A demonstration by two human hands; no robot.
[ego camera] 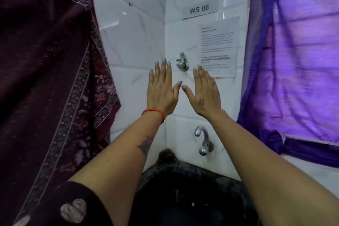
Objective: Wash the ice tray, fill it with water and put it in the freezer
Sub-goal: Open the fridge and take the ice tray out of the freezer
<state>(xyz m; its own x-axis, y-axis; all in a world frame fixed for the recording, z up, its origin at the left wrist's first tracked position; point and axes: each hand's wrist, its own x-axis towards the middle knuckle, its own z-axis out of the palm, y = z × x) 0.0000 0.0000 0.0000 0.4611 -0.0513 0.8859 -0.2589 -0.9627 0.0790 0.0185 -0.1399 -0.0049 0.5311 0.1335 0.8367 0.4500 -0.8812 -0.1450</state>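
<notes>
Both my hands are up in mid frame, backs to me, fingers straight and together, holding nothing: left hand (161, 88) w/ a red thread (154, 113) at the wrist, right hand (205, 91) just beside it, thumb tips nearly touching. Neither touches anything I can make out; they look to be held in front of the wall, not on it.

No ice tray in view anywhere, so I can't say where it is. Judging by that, the task hasn't really begun: nothing picked up, no water visibly running.

Doing this step well, imo: find the tray first, then bring it over the dark sink (183, 180) at bottom centre, directly under the lower tap (202, 139), before opening the water. One hand on the tray, other on the tap. Open it gently, since a shallow tray splashes and the cloths hang close: maroon cloth (51, 69) on the left, purple cloth (297, 60) on the right. Rinse every cell, tip out, then fill level and carry it flat.

There's also an upper valve (181, 61) between my fingertips' height, centre; can't tell which feeds what.

Writing: sign (200, 8) at upper centre reads "WS 06". Printed sheet (218, 47) below it, right of centre, is too blurred to read. No brand names visible.
</notes>
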